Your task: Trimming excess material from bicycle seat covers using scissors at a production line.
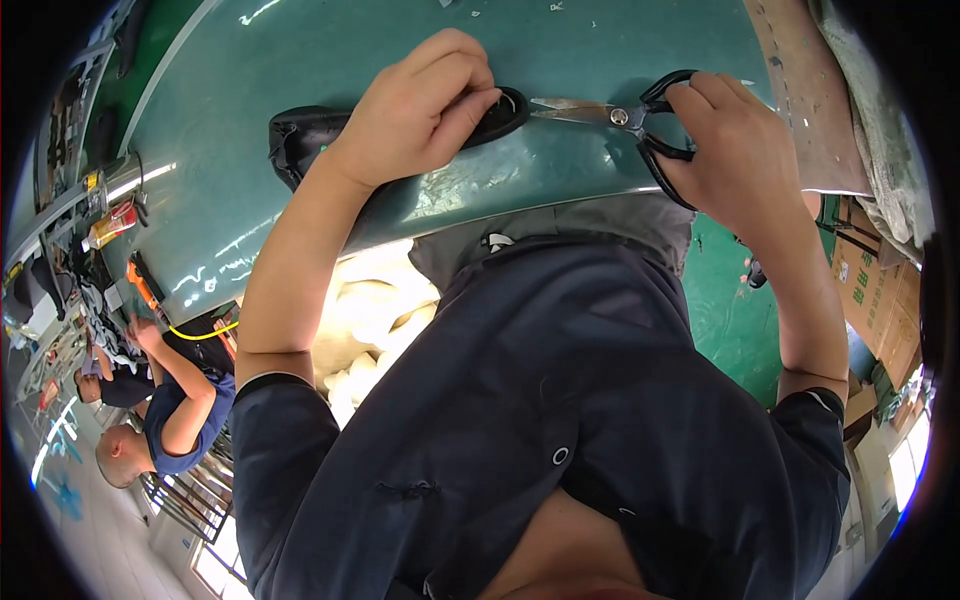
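My left hand (428,112) is closed, its thumb and fingers pinched at the rounded right end of a long black leather-like piece (305,140). That piece lies on the green tabletop (560,165), and its middle is covered by my hand and wrist. An opening with a dark rim shows at the pinched end. In my right hand (735,140) are scissors (620,117) with black looped handles. Their blades are slightly apart and point left, tips close to the piece's rounded end. Whether the tips touch it, I cannot tell.
Small scraps dot the far tabletop. A brown board (815,100) and grey cloth (880,150) lie at the right edge. An orange-handled tool (143,285) is at the table's left. Two people sit further left. Cardboard boxes (880,290) stand at the right.
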Action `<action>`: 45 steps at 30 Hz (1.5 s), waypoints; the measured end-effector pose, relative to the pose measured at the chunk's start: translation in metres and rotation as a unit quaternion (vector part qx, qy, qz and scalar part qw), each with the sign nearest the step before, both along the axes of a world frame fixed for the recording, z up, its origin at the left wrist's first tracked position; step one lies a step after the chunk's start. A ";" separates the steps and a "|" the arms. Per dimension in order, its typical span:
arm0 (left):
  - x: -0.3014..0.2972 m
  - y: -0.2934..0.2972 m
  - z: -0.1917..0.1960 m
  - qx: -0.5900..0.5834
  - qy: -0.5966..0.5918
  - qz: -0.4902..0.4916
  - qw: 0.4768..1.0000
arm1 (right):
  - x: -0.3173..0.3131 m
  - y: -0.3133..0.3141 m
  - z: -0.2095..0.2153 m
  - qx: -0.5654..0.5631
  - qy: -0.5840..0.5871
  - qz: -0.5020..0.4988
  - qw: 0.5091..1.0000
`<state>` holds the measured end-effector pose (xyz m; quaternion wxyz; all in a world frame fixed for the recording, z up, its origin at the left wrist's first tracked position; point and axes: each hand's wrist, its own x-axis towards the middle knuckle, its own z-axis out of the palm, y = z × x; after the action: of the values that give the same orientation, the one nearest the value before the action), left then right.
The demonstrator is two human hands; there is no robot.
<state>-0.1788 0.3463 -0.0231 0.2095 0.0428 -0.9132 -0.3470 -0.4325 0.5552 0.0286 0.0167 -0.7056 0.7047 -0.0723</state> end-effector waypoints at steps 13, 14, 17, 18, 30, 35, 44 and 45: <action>0.007 0.003 -0.014 -0.062 0.037 -0.061 0.996 | -0.005 0.002 -0.004 0.052 -0.046 -0.004 0.998; 0.007 0.007 -0.014 -0.072 0.039 -0.064 0.995 | -0.004 0.005 -0.005 0.071 -0.053 -0.015 0.996; 0.007 0.012 -0.015 -0.089 0.025 -0.041 0.995 | -0.003 0.006 -0.004 0.055 -0.046 -0.002 0.997; 0.005 0.011 -0.015 -0.090 0.026 -0.041 0.995 | -0.004 0.006 -0.002 0.046 -0.047 0.001 0.998; 0.004 0.008 -0.014 -0.019 0.034 -0.027 0.999 | 0.002 0.005 0.003 0.029 -0.044 0.012 0.999; 0.010 0.013 -0.011 -0.063 0.034 -0.056 0.996 | -0.002 0.006 -0.004 0.056 -0.056 0.010 0.997; 0.012 -0.006 -0.009 -0.081 -0.053 -0.046 0.994 | 0.009 -0.015 0.016 0.017 -0.032 0.037 0.999; 0.016 -0.008 -0.009 -0.078 -0.012 -0.029 0.996 | 0.011 -0.021 0.012 0.004 -0.029 0.040 0.999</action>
<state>-0.1628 0.3386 -0.0317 0.1913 0.0043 -0.9408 -0.2797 -0.4213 0.5339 0.0404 0.0433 -0.7304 0.6758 -0.0894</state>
